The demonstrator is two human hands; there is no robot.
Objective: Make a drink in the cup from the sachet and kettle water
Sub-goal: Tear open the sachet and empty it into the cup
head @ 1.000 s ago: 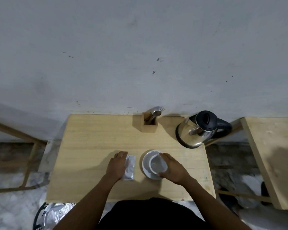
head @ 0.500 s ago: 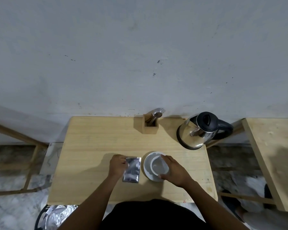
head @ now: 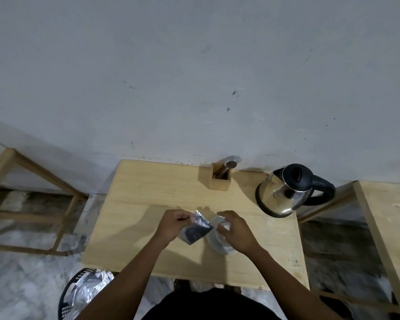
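My left hand (head: 172,224) pinches a silver sachet (head: 195,230) by its upper left corner and holds it tilted just above the table, left of the cup. The white cup (head: 225,226) stands on a white saucer (head: 218,247) near the table's front. My right hand (head: 237,229) curls over the cup and hides most of it, its fingertips reaching toward the sachet's top edge without touching it. Motion blur hides whether it still grips the cup. A steel kettle (head: 284,195) with a black lid and handle stands at the back right.
A wooden holder (head: 219,181) with spoons and a fork stands at the back of the wooden table (head: 148,199). A second wooden table (head: 388,215) is close on the right, a wooden frame (head: 32,213) on the left. A dark basket with crumpled foil (head: 83,292) sits on the floor.
My left hand has lifted the sachet off the table and tilted it toward the cup. My right hand's fingers have risen from the cup's side toward the sachet.
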